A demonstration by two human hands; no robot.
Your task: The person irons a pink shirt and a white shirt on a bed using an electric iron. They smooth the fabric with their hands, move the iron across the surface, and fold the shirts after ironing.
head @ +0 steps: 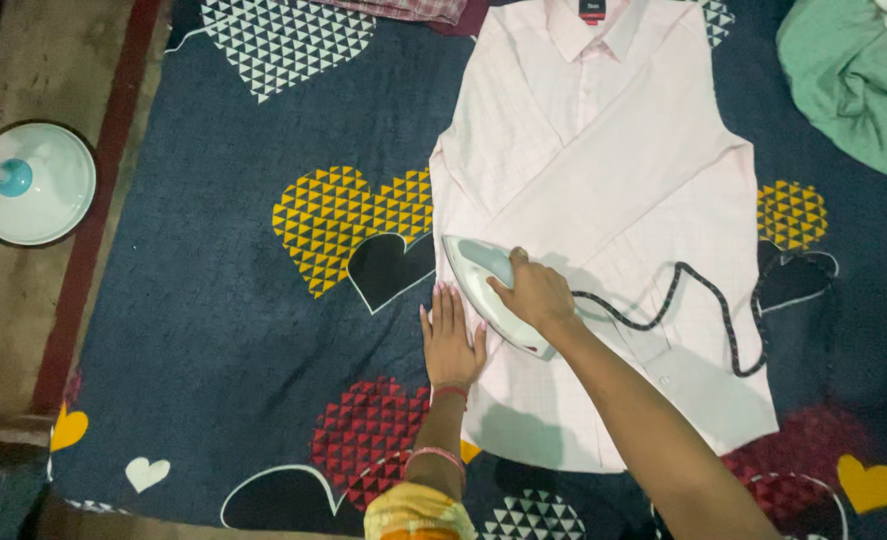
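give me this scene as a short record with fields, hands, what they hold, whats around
right hand: grips the handle of a white iron
iron: rests on the left edge of a pale pink shirt, tip pointing up the picture
left hand: flat, palm down, at the shirt's edge beside the iron
cord: dark, snakes from the iron across the shirt
shirt: laid flat, sleeves folded across the front
surface: dark blanket with patterned hearts
nearby: green cloth top right; white round fan base on the floor, left
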